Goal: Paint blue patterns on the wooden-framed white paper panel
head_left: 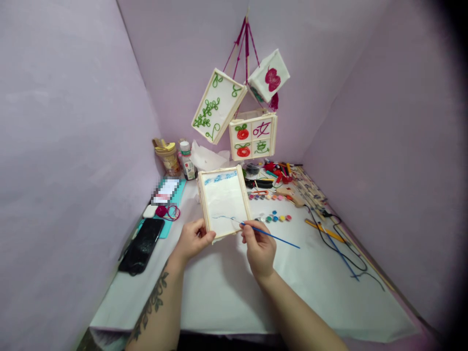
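My left hand [194, 239] is closed on the lower left corner of a wood-framed white panel [224, 200], with the thumb on its front. The panel is tilted up toward me above the table. A blue painted band runs along its top, and a thin wavy blue line crosses its lower part. My right hand [259, 247] pinches a slim blue paintbrush [280, 239], its tip at the panel's lower right by the wavy line. Small open paint pots [275, 218] in several colours stand on the table just beyond my right hand.
Framed lanterns [219, 106] hang from purple cords above the table. Left are a black phone [142, 246], purple yarn [161, 211], a bottle [187, 162] and a tub [170, 161]. On the right lie a glue gun [291, 197], a yellow cutter [325, 230], cables and wooden sticks [309, 187].
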The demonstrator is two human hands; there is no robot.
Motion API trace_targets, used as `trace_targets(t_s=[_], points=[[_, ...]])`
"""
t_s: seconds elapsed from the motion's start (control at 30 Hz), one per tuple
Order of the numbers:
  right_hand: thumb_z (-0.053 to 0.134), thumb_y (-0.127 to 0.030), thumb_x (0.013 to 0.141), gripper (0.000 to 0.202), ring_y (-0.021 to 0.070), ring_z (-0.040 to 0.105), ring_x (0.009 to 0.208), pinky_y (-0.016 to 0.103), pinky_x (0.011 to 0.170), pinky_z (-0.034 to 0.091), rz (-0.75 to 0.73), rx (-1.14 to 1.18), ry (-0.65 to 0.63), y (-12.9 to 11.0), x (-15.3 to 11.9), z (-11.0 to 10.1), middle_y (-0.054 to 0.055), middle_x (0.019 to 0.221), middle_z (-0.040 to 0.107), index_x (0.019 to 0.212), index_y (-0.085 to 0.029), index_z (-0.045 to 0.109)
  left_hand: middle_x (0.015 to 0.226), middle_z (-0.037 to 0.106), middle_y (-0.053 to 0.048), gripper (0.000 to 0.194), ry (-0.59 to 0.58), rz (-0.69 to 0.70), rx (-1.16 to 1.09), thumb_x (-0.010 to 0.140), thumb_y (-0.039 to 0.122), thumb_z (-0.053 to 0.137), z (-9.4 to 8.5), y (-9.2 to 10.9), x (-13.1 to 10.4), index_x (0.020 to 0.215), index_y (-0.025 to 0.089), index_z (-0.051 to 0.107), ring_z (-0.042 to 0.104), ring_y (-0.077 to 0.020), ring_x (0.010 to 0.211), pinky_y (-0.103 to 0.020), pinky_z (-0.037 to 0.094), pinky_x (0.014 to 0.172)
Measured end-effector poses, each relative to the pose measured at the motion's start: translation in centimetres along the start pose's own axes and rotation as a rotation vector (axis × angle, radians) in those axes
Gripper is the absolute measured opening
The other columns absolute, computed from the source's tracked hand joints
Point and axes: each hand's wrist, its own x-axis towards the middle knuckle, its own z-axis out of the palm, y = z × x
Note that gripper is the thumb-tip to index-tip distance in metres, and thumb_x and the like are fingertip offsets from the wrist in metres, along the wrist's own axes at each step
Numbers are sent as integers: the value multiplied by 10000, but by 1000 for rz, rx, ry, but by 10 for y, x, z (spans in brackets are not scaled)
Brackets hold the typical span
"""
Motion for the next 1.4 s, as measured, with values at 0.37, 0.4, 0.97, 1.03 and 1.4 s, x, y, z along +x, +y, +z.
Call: trace_targets(t_s=[0.37, 0.4, 0.97, 1.03, 1.4], points=[[681, -371, 785, 218, 96, 513, 464, 232, 431, 427, 88, 144, 25, -4, 8, 10, 19, 650, 668, 839, -160, 661, 475, 379, 60, 343, 2, 3, -8, 706, 413, 578, 1, -2, 0, 530, 188, 389, 320, -70, 460, -198, 252, 446], [687, -370, 780, 218, 98, 519, 468, 233, 431, 430, 88, 143, 22, -4, 8, 11, 20, 655, 671, 841, -162, 667, 475, 380, 59, 343, 0, 0, -8, 705, 415, 580, 1, -2, 0, 531, 187, 392, 322, -70, 461, -197, 252, 447], [685, -337, 785, 174, 100, 540, 482, 237, 448, 448, 43, 104, 21, 2, 4, 9, 15, 679, 677, 839, -172, 684, 468, 376, 60, 336, -4, 12, -6, 703, 410, 580, 0, 0, 1, 530, 186, 400, 327, -69, 454, -196, 255, 444], [678, -343, 789, 181, 102, 542, 488, 241, 456, 452, 47, 82, 21, 3, 3, 7, 16, 688, 677, 848, -172, 685, 470, 378, 59, 335, -1, 12, -3, 702, 412, 577, 0, 1, 1, 527, 187, 401, 329, -71, 455, -199, 259, 446], [662, -367, 804, 199, 96, 497, 451, 230, 431, 414, 48, 56, 42, 3, 4, -1, -25, 572, 597, 838, -172, 675, 475, 387, 60, 337, -4, -19, -5, 695, 426, 572, 1, 0, 0, 531, 187, 401, 330, -73, 467, -200, 262, 457]])
